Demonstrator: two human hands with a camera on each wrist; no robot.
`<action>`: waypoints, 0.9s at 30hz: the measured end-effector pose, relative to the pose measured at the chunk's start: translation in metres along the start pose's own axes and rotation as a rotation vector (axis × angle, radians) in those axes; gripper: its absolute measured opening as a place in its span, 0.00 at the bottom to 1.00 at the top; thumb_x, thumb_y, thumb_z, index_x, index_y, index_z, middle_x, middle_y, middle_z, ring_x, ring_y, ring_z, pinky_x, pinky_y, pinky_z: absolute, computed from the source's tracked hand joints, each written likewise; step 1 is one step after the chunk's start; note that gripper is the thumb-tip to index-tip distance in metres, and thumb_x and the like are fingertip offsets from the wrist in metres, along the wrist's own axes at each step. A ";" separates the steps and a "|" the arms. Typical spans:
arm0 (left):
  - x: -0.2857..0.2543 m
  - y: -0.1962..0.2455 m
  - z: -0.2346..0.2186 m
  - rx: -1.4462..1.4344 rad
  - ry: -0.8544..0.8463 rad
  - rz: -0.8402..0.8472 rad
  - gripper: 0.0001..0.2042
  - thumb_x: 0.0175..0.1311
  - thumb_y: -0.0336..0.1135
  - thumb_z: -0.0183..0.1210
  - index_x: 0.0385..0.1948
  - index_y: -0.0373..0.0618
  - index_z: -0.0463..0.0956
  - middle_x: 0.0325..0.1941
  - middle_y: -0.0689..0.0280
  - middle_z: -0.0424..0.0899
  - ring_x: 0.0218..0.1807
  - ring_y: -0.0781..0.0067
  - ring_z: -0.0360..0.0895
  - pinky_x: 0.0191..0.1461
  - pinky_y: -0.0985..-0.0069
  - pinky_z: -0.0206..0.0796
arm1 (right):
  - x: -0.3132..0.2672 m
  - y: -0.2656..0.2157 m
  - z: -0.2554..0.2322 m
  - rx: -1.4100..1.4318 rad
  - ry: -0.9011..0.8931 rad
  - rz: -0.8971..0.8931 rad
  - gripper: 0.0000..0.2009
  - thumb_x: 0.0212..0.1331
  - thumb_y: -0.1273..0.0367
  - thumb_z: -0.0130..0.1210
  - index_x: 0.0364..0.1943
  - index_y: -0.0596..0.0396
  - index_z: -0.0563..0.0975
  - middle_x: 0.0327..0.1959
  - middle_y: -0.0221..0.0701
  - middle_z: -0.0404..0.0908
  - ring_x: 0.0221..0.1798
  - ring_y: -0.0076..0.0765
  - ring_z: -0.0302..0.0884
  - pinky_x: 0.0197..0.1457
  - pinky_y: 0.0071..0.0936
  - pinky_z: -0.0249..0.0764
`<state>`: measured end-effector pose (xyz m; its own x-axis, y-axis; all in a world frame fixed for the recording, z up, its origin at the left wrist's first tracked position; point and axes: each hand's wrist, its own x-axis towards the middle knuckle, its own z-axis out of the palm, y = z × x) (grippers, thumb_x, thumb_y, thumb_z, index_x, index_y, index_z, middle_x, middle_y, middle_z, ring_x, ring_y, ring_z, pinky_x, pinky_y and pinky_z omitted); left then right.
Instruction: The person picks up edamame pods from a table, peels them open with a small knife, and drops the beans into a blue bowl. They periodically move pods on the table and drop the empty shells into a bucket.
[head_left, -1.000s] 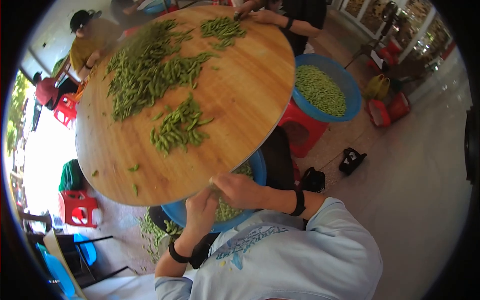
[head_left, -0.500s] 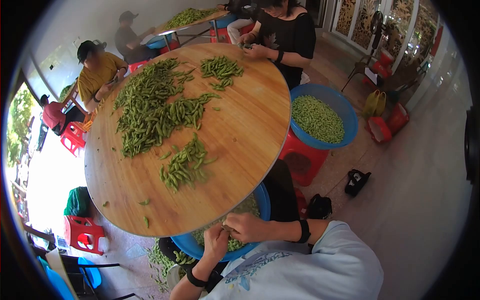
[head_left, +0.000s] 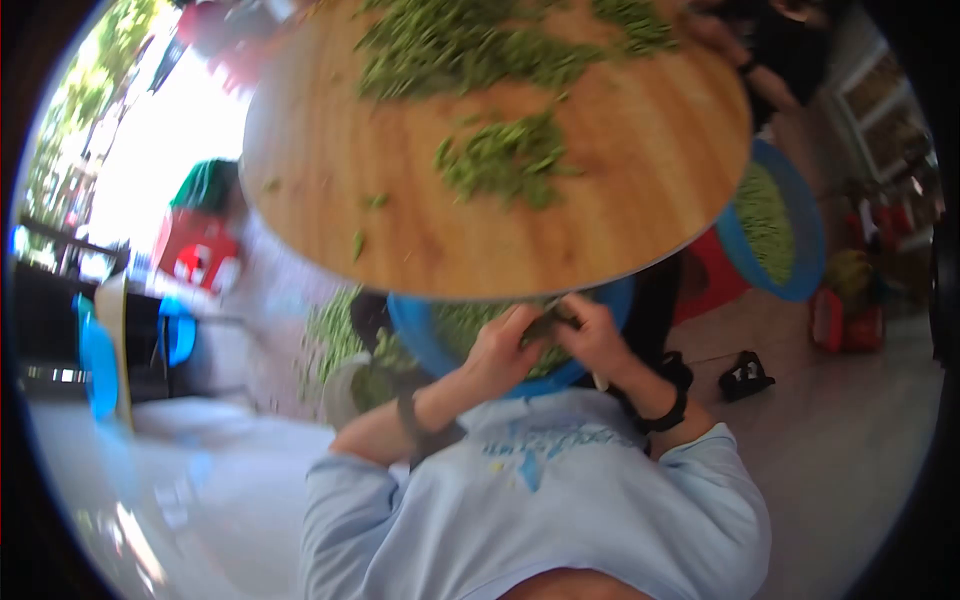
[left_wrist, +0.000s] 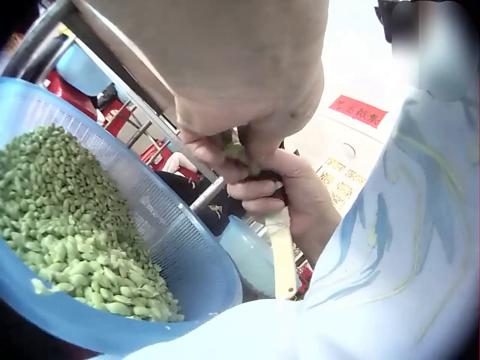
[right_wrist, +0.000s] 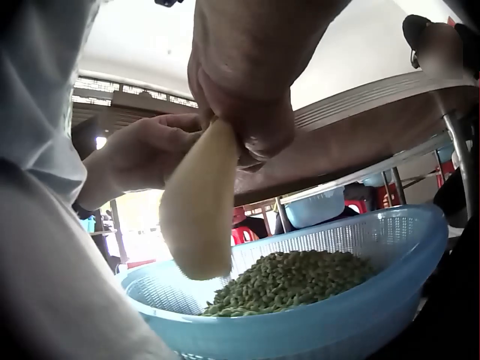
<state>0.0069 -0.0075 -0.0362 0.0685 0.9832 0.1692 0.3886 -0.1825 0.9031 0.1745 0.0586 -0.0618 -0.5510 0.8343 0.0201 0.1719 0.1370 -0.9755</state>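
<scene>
Both hands meet over the blue basket (head_left: 415,335) at the round table's edge. My left hand (head_left: 497,352), large in the left wrist view (left_wrist: 247,67), pinches a green pod (left_wrist: 235,151), partly hidden by the fingers. Curled fingers of my right hand (head_left: 597,345) grip a tool by its cream handle (left_wrist: 282,259); that handle (right_wrist: 201,202) hangs below the right hand (right_wrist: 244,97) in the right wrist view. The tool's working end is hidden. Shelled green beans (left_wrist: 82,240) fill much of the basket below.
On the wooden table (head_left: 640,190) lie a small pile of pods (head_left: 505,160) and a larger heap (head_left: 450,50). Another blue basket of beans (head_left: 765,225) stands at the right. Pods (head_left: 335,330) are scattered on the floor at the left.
The head view has swung, so the table and basket appear further right and higher. Both hands stay together over the basket, and the cream handle now shows below the right hand.
</scene>
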 end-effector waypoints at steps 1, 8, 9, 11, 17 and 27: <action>-0.001 -0.003 -0.005 -0.034 -0.013 0.008 0.13 0.53 0.23 0.59 0.42 0.37 0.73 0.38 0.53 0.79 0.38 0.54 0.79 0.39 0.70 0.70 | -0.003 -0.008 0.005 0.030 -0.055 0.018 0.07 0.52 0.74 0.56 0.34 0.59 0.73 0.21 0.34 0.74 0.22 0.30 0.70 0.27 0.27 0.67; 0.018 0.017 -0.130 0.822 0.309 0.242 0.12 0.50 0.22 0.56 0.38 0.42 0.75 0.35 0.56 0.76 0.37 0.57 0.75 0.36 0.68 0.66 | 0.005 -0.024 -0.008 -0.032 -0.148 -0.071 0.09 0.52 0.75 0.59 0.38 0.61 0.76 0.27 0.32 0.74 0.26 0.22 0.68 0.29 0.21 0.65; 0.029 0.011 -0.149 1.004 0.329 0.176 0.12 0.50 0.22 0.55 0.38 0.43 0.75 0.37 0.57 0.76 0.39 0.58 0.74 0.38 0.69 0.66 | 0.007 -0.021 -0.005 -0.064 -0.141 -0.175 0.09 0.51 0.76 0.60 0.38 0.61 0.76 0.30 0.33 0.75 0.27 0.25 0.69 0.30 0.22 0.66; 0.059 -0.006 -0.178 1.205 0.346 0.199 0.12 0.50 0.23 0.55 0.38 0.46 0.76 0.41 0.58 0.75 0.44 0.57 0.73 0.43 0.69 0.66 | 0.006 -0.022 -0.004 -0.065 -0.155 -0.216 0.09 0.50 0.76 0.59 0.37 0.60 0.77 0.38 0.36 0.77 0.31 0.32 0.72 0.34 0.24 0.69; 0.153 -0.049 -0.180 0.875 0.040 0.329 0.11 0.51 0.24 0.55 0.38 0.44 0.76 0.42 0.59 0.74 0.49 0.54 0.70 0.50 0.66 0.67 | 0.007 -0.027 -0.003 -0.052 -0.191 -0.234 0.07 0.51 0.76 0.58 0.35 0.61 0.76 0.39 0.38 0.77 0.33 0.31 0.74 0.35 0.24 0.70; 0.144 -0.048 -0.171 0.746 0.177 0.129 0.07 0.54 0.28 0.59 0.35 0.40 0.75 0.34 0.63 0.77 0.38 0.61 0.75 0.41 0.69 0.67 | 0.004 -0.050 -0.010 0.045 -0.250 0.116 0.09 0.60 0.73 0.53 0.43 0.61 0.72 0.26 0.33 0.74 0.29 0.28 0.73 0.34 0.23 0.67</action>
<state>-0.1592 0.1423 0.0120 0.0320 0.9277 0.3719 0.9075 -0.1829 0.3781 0.1722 0.0602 -0.0102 -0.7148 0.6848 -0.1416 0.2121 0.0193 -0.9770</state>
